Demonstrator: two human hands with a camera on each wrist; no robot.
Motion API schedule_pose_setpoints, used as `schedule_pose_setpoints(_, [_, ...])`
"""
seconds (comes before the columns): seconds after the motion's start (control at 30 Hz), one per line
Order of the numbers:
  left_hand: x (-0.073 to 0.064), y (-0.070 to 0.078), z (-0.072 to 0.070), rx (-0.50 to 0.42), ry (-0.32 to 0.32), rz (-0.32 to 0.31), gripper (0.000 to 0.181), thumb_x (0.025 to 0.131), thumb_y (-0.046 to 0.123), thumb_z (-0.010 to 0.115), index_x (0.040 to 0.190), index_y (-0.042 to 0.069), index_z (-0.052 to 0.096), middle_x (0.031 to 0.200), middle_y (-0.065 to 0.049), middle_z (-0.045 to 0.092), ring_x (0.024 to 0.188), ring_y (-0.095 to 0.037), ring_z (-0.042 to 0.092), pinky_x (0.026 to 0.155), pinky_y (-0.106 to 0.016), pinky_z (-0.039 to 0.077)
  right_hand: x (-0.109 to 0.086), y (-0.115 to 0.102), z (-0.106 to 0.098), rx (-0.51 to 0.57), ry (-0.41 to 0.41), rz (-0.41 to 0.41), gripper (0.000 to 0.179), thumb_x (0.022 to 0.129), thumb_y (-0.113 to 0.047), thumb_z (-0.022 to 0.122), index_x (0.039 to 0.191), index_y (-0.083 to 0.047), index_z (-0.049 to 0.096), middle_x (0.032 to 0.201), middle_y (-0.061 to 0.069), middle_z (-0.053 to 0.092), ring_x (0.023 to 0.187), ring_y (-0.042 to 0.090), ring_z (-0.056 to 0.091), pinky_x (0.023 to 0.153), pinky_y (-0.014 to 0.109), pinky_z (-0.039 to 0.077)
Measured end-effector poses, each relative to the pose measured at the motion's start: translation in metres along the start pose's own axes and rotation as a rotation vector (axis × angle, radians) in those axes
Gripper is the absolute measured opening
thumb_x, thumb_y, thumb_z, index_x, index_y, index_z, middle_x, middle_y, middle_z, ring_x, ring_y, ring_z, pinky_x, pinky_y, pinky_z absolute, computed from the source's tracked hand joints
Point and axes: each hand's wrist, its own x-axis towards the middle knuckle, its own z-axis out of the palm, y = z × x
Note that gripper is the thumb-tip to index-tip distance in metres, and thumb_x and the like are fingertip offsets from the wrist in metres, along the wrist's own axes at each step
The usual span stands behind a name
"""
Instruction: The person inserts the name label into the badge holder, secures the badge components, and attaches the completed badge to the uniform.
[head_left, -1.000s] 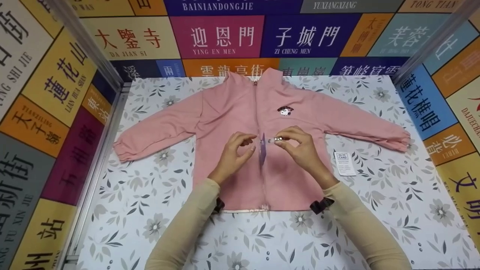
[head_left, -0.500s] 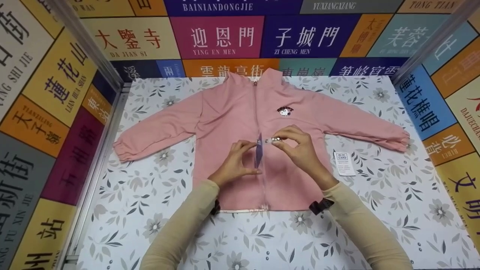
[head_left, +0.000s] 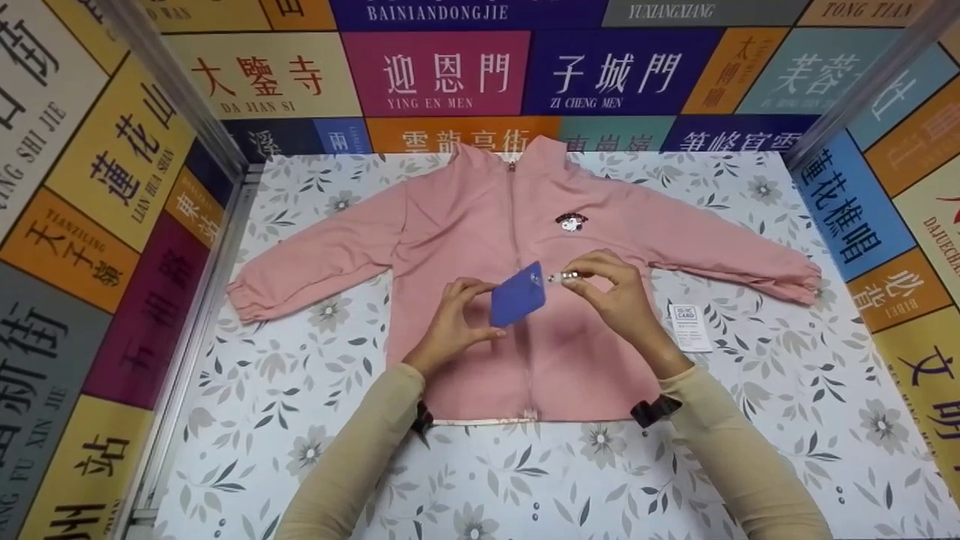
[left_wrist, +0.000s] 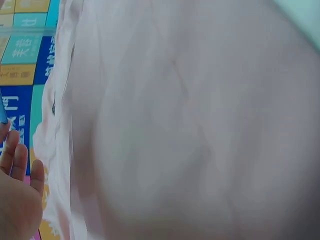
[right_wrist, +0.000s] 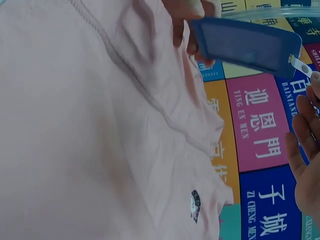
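A blue badge holder (head_left: 517, 294) hangs tilted above the jacket, its flat face showing in the head view. My left hand (head_left: 452, 324) grips it at its left end, thumb below and fingers above. My right hand (head_left: 611, 292) pinches a small metal clip (head_left: 570, 277), joined to the holder's corner by a short clear snap strap (right_wrist: 301, 66). Under both hands lies a pink zip jacket (head_left: 450, 225), front up, sleeves spread, with a small cartoon patch (head_left: 571, 223) on the chest. The left wrist view shows mostly blurred jacket, with part of the left hand (left_wrist: 20, 200) at its edge.
A white printed card (head_left: 690, 328) lies beside the jacket's right side. The table (head_left: 360, 480) has a flower-and-leaf cover. Colourful panels with lettering (head_left: 454, 73) stand behind it and along both sides, with metal posts at the corners.
The badge holder has turned from edge-on to show its blue face. My left hand has spread its fingers and taken hold of it. The right hand keeps the clip, shifting slightly right.
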Motion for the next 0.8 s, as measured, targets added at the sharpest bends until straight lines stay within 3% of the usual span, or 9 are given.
schedule_pose_setpoints(0.2, [-0.004, -0.003, -0.016, -0.015, 0.064, 0.046, 0.071, 0.064, 0.023, 0.093, 0.129, 0.016, 0.065, 0.124, -0.004, 0.059, 0.12, -0.023, 0.045, 0.107, -0.045, 0.039, -0.005, 0.01, -0.008, -0.019, -0.034, 0.033, 0.012, 0.084, -0.002, 0.075, 0.095, -0.001, 0.076, 0.094, 0.015, 0.071, 0.09, 0.011, 0.061, 0.084, 0.023, 0.048])
schedule_pose_setpoints(0.37, [-0.005, -0.001, -0.026, -0.007, 0.065, 0.059, 0.069, 0.063, 0.023, 0.094, 0.127, 0.017, 0.067, 0.121, -0.002, 0.061, 0.118, -0.02, 0.045, 0.106, -0.043, 0.039, -0.009, 0.016, -0.008, -0.02, -0.048, 0.055, 0.012, 0.084, -0.002, 0.074, 0.096, 0.0, 0.076, 0.096, 0.016, 0.07, 0.091, 0.01, 0.06, 0.084, 0.03, 0.05])
schedule_pose_setpoints(0.63, [-0.003, 0.002, -0.031, 0.021, 0.063, 0.069, 0.07, 0.061, 0.024, 0.095, 0.125, 0.014, 0.068, 0.12, -0.003, 0.062, 0.115, -0.02, 0.047, 0.105, -0.042, 0.042, -0.012, 0.02, -0.008, -0.014, -0.05, 0.055, 0.013, 0.084, 0.0, 0.074, 0.097, 0.002, 0.075, 0.098, 0.017, 0.07, 0.092, 0.01, 0.061, 0.085, 0.025, 0.049])
schedule_pose_setpoints(0.8, [-0.002, 0.003, -0.032, 0.005, 0.071, 0.073, 0.071, 0.061, 0.019, 0.095, 0.125, 0.01, 0.067, 0.12, -0.005, 0.062, 0.116, -0.023, 0.047, 0.105, -0.045, 0.042, -0.014, 0.023, -0.009, -0.016, -0.055, 0.073, 0.015, 0.083, -0.001, 0.075, 0.098, 0.002, 0.075, 0.099, 0.017, 0.07, 0.093, 0.014, 0.061, 0.086, 0.028, 0.049])
